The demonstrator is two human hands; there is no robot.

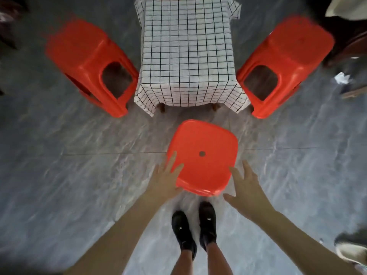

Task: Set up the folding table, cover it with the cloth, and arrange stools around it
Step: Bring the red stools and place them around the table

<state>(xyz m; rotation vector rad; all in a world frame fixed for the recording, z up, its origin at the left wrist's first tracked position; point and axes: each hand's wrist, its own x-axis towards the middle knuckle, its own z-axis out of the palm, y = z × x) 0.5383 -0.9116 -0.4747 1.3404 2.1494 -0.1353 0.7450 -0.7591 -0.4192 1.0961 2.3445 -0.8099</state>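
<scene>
Below, open hands (165, 180) beside near red stool (202, 155), no legible writing.

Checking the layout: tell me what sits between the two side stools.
In the head view, the cloth-covered table stands between the left stool and the right stool; the near stool sits in front.

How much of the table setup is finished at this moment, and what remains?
Done: the checked cloth covers the table, with a red stool on its left and right. In hand: the near stool, both open hands at its seat. Left: the far side is out of view.
</scene>
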